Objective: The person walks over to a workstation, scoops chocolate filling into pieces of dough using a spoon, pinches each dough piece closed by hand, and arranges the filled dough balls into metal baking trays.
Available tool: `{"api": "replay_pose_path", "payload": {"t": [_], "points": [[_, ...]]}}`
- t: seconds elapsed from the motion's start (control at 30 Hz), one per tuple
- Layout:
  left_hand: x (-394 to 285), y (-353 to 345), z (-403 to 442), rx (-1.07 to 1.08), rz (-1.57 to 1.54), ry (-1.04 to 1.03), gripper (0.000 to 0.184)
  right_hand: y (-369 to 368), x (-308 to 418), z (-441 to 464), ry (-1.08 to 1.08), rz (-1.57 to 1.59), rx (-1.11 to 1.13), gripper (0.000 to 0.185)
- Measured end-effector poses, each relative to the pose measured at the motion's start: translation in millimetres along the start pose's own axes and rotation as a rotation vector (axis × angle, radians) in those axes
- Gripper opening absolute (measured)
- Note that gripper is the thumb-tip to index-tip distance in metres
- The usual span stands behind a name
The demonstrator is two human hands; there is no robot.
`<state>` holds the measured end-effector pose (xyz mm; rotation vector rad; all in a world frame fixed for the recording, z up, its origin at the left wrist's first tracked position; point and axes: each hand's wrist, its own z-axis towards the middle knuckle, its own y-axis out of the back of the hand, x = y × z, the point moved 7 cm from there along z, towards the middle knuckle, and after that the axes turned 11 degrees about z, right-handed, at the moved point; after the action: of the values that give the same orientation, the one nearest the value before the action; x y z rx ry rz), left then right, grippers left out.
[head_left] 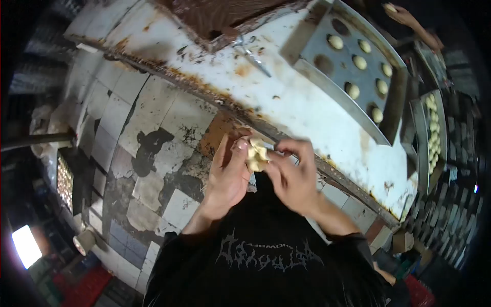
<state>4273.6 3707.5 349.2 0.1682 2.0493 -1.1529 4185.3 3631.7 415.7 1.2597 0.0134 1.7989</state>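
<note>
A small piece of pale dough (257,154) is between my two hands, above my lap and in front of the counter edge. My left hand (229,171) holds it from the left, with the thumb against its side. On the right, the fingers of my right hand (294,176) are bent and pinch at the dough's edge. The dough looks folded and uneven. Several round dough balls (359,62) lie spaced apart on a metal tray (327,79) on the counter.
The white counter (302,110) has a stained front edge. On it are a brown-filled tray (204,15) and a metal-bladed tool (255,61). Another tray (423,148) with dough balls stands at the right. Another person's hand (401,16) holds a piece at the top right.
</note>
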Motion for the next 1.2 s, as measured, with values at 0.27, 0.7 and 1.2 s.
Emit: {"api": "replay_pose_path", "payload": {"t": [0.27, 0.7, 1.2], "points": [[95, -78, 0, 0.205, 0.244, 0.326, 0.033, 93, -36, -57, -0.074, 0.034, -0.04, 0.028], [135, -133, 65, 0.278, 1.623, -0.42, 0.047, 138, -215, -81, -0.365, 0.129, -0.415, 0.014], [66, -104, 135, 0.635, 1.328, -0.118, 0.029, 110, -159, -82, -0.483, -0.261, -0.182, 0.02]]}}
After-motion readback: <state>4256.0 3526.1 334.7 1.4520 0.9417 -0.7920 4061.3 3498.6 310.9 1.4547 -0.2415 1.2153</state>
